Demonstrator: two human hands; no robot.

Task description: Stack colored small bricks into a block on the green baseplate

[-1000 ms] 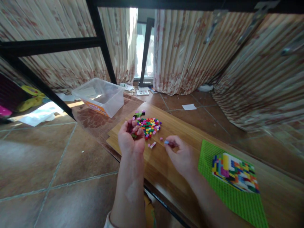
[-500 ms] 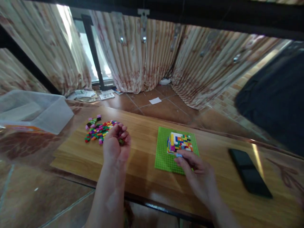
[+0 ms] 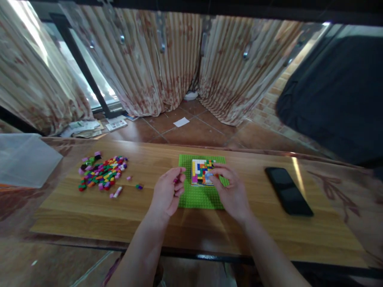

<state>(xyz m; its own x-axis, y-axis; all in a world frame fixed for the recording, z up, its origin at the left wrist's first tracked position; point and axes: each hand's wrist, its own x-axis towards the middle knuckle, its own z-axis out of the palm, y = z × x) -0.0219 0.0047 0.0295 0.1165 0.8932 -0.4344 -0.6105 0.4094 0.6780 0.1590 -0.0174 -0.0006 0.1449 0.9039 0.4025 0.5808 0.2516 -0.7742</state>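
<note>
A green studded baseplate (image 3: 200, 198) lies on the wooden table, bearing a low block of many-coloured toy bricks (image 3: 197, 169). Between thumb and fingers of my right hand (image 3: 231, 190) is a light blue brick (image 3: 208, 175), right over the top of that block; whether it touches is hidden. My left hand (image 3: 169, 189), at the plate's left edge, is curled round small toy bricks, of which a magenta one (image 3: 176, 180) shows. Off to the left, a loose pile of toy bricks (image 3: 104, 171) is spread on the table, with a few strays nearer my left hand.
A black phone (image 3: 287, 191) lies to the right on the table (image 3: 143, 221). At the far left is a clear plastic bin (image 3: 26, 159). Striped curtains (image 3: 143, 67) hang beyond, with papers (image 3: 80, 128) on the floor below. Something dark and cloth-like (image 3: 335, 95) stands at the far right.
My left hand has moved right, from beside the loose pile to the baseplate's edge. My right hand keeps the light blue brick, now further over the block. The view has turned slightly right.
</note>
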